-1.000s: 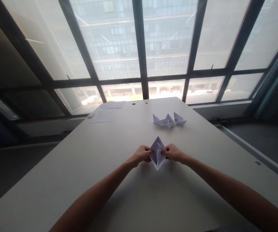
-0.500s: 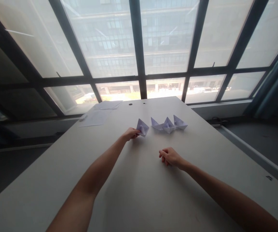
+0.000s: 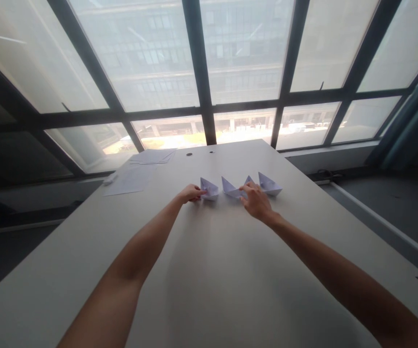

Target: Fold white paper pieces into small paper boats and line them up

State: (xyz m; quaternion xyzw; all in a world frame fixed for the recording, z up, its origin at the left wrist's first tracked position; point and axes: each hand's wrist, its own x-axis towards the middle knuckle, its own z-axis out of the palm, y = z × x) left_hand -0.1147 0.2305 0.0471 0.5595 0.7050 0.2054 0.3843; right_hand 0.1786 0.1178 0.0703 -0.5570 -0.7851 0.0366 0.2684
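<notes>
My left hand point(image 3: 193, 192) pinches the left side of a white folded paper boat point(image 3: 211, 193), which sits upright at the left end of a row of similar boats. Over the row's middle is my right hand point(image 3: 256, 200), its thumb and fingers apart and pointing left. It covers most of one paper boat point(image 3: 248, 179), whose peak shows above the fingers; contact is hard to make out. Just left of those fingertips stands another paper boat point(image 3: 231, 189). To their right is a paper boat point(image 3: 270, 185) with a tall left point.
Loose white paper sheets point(image 3: 129, 180) lie at the table's far left, with a small pale object point(image 3: 110, 179) beside them. The white table point(image 3: 209, 270) reaches towards large framed windows. A blue curtain point(image 3: 405, 125) hangs at the right.
My left hand has set the tilted boat upright on the table. My right hand has moved forward from the bare tabletop to the middle boat, its fingers uncurling. The view has shifted slightly.
</notes>
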